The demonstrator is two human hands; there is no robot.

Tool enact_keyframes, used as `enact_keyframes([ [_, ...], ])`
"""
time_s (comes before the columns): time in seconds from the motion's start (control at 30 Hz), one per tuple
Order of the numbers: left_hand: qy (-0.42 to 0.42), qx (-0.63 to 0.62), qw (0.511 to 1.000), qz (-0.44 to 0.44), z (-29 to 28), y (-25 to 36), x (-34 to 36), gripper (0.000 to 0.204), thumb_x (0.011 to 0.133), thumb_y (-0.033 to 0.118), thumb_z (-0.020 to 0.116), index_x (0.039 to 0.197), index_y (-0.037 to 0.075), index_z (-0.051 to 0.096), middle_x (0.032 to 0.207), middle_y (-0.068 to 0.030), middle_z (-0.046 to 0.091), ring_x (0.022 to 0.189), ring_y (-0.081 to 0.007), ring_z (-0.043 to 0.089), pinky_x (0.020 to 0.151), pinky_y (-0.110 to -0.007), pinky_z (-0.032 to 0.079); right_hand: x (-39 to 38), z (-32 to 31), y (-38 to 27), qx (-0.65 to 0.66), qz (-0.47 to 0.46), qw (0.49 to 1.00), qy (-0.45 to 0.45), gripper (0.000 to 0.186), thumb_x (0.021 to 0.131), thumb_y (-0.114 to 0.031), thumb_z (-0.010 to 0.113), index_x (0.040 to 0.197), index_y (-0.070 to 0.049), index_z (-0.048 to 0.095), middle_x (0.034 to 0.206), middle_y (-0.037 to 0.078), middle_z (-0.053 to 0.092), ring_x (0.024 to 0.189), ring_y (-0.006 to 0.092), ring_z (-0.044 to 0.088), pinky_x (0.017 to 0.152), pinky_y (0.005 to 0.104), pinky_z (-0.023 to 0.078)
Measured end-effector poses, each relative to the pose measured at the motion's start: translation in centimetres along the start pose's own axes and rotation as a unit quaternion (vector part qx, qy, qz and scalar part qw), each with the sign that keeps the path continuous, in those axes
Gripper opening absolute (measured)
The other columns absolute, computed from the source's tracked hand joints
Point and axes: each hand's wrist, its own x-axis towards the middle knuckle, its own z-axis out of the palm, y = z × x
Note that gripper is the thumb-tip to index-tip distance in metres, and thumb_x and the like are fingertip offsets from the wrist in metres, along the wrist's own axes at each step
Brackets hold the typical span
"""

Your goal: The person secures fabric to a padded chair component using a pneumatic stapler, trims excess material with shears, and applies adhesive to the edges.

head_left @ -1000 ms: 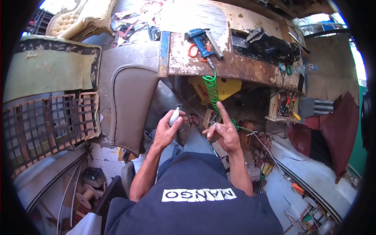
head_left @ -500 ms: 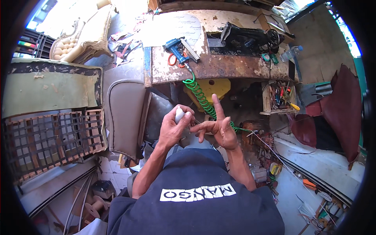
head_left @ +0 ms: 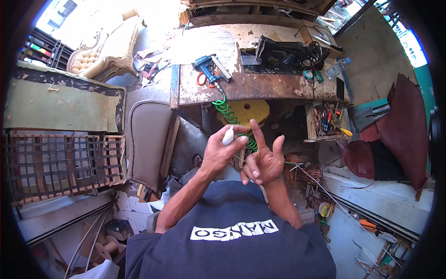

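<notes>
My left hand (head_left: 217,153) is closed round a small white bottle (head_left: 228,136) with a narrow tip, the thumb pressed along its side. Close by on the right, my right hand (head_left: 269,163) holds nothing that I can see. Its index finger points up and its thumb stands apart, while the other fingers curl loosely. The tips of my left fingers come very near the right index finger; whether they touch I cannot tell. Both hands are above my lap, short of the workbench (head_left: 288,88).
On the bench lie a blue staple gun (head_left: 206,67) with a coiled green air hose (head_left: 224,111) and a black sewing machine (head_left: 292,51). A tool drawer (head_left: 320,138) juts out at right. A padded brown panel (head_left: 147,139) stands at left, beside a webbed frame (head_left: 65,165).
My left hand has moved right with the white bottle, closer to the right hand. The right hand has turned, its thumb now spread and its lower fingers more curled.
</notes>
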Motion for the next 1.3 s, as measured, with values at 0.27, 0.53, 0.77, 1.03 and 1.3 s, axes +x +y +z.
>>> enact_keyframes([
  [0.27,-0.062,-0.023,0.996,0.055,0.3,-2.7,-0.5,0.016,0.101,0.020,0.071,0.098,0.004,0.074,0.082,0.0052,0.064,0.078,-0.0029,0.055,0.066,-0.023,0.044,-3.0,0.1,-0.3,-0.147,0.041,0.988,0.009,0.086,0.101,-0.071,0.031,0.167,-0.028,-0.004,0.088,0.030,0.069,0.058,0.0299,0.067,0.062,0.0433,0.062],
  [0.53,0.047,-0.020,0.993,0.105,-2.5,-3.5,-2.2,0.049,0.107,0.048,0.055,0.114,0.003,0.071,0.094,-0.0008,0.066,0.091,-0.0089,0.059,0.086,-0.027,0.047,-3.2,-0.8,-2.3,-0.403,-0.104,0.860,0.295,0.043,0.107,-0.020,0.059,0.147,-0.004,0.054,0.094,0.013,0.074,0.040,0.0089,0.049,0.046,0.0260,0.051],
  [0.77,0.096,-0.012,0.990,0.098,-2.9,-3.1,-3.3,0.056,0.108,0.053,0.049,0.128,0.003,0.064,0.109,-0.0047,0.064,0.102,-0.0126,0.057,0.094,-0.030,0.046,1.6,1.5,2.3,-0.529,-0.087,0.763,0.360,0.023,0.102,-0.011,0.067,0.122,0.000,0.072,0.085,0.008,0.076,0.045,0.0037,0.053,0.043,0.0194,0.042],
  [1.03,0.101,0.038,0.988,0.112,-2.8,-2.6,-3.1,0.055,0.109,0.053,0.048,0.130,0.005,0.063,0.108,-0.0034,0.064,0.101,-0.0113,0.056,0.093,-0.028,0.045,0.9,0.3,1.4,-0.551,-0.017,0.744,0.377,0.034,0.095,-0.012,0.077,0.127,0.000,0.070,0.079,0.001,0.070,0.055,0.0046,0.058,0.051,0.0184,0.045],
  [1.3,0.049,0.066,0.992,0.097,-1.9,-3.9,-2.2,0.057,0.107,0.051,0.053,0.139,0.004,0.056,0.111,-0.0013,0.063,0.091,-0.0069,0.059,0.076,-0.024,0.050,1.1,-1.9,2.9,-0.562,0.062,0.783,0.259,0.048,0.099,-0.009,0.072,0.144,-0.005,0.057,0.104,0.004,0.068,0.080,0.0082,0.064,0.069,0.0238,0.053],
])
